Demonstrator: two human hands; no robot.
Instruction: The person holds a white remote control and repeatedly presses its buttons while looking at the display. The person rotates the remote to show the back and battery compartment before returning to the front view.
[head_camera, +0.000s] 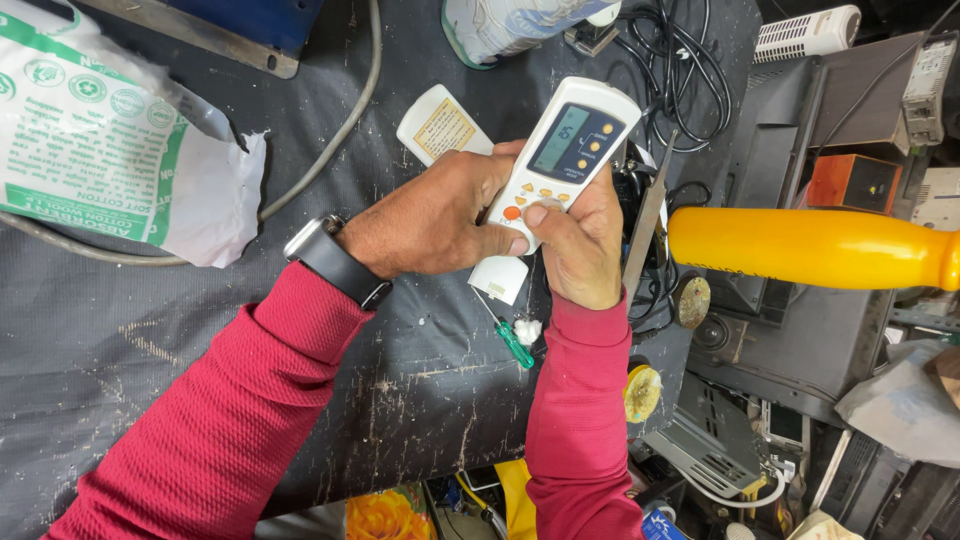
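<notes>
Item one: white remote control (563, 163) with a small display and orange buttons, held face up above the dark tabletop (150, 330), tilted so its top end points up and to the right.

Item two: my left hand (435, 215), fingers wrapped round the lower left side of the remote, thumb lying across its lower face beside an orange button. Closed firmly on the remote. A black wristwatch (335, 262) sits at that wrist, above a red sleeve (220, 420).

Item three: my right hand (580, 245), curled under the remote's lower right side, thumb tip pressed on the button panel. Closed on the remote as well.

Item four: a white cover piece (440, 125) with a yellowish label, lying on the tabletop just beyond my left hand's knuckles.

Item five: a green-handled screwdriver (510, 338) on the tabletop, below my hands, with a small tuft of cotton (527, 330) touching it.

Item six: an orange bottle (810, 248) lying on its side, to the right of my right hand, over dark equipment.

Item seven: a white-and-green printed bag (100, 130) at the tabletop's upper left, well apart from my hands.

Item eight: black cables (680, 70) coiled beyond the remote's top end.
</notes>
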